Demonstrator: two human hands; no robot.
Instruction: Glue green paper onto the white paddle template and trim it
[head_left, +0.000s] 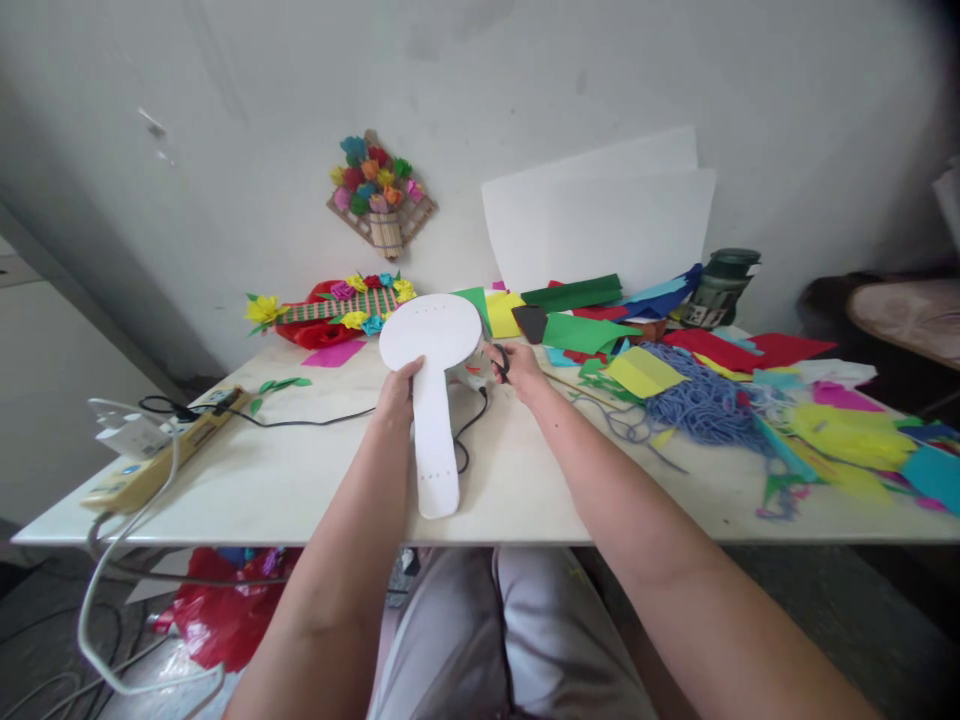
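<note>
My left hand [399, 388] is closed on a white cardboard cutout [431, 400], with the thumb lying on its front face. The cutout has a wide oval head and a long straight handle, with rows of small holes near the top and the bottom. It is held tilted up over the table. Just right of the oval head, my right hand [521, 368] is closed round the dark handles of a pair of scissors [501, 362]. The scissor blades are hard to make out. Behind the cutout lies a partly hidden pale object [469, 380] with a black cord.
Coloured paper pieces [585, 333] and a heap of blue yarn [701, 400] spread over the table's right side. A dark jar [720, 290] stands behind. At left are a power strip [169, 455] with cords and a paper-flower craft [337, 308]. White sheets [600, 225] lean on the wall.
</note>
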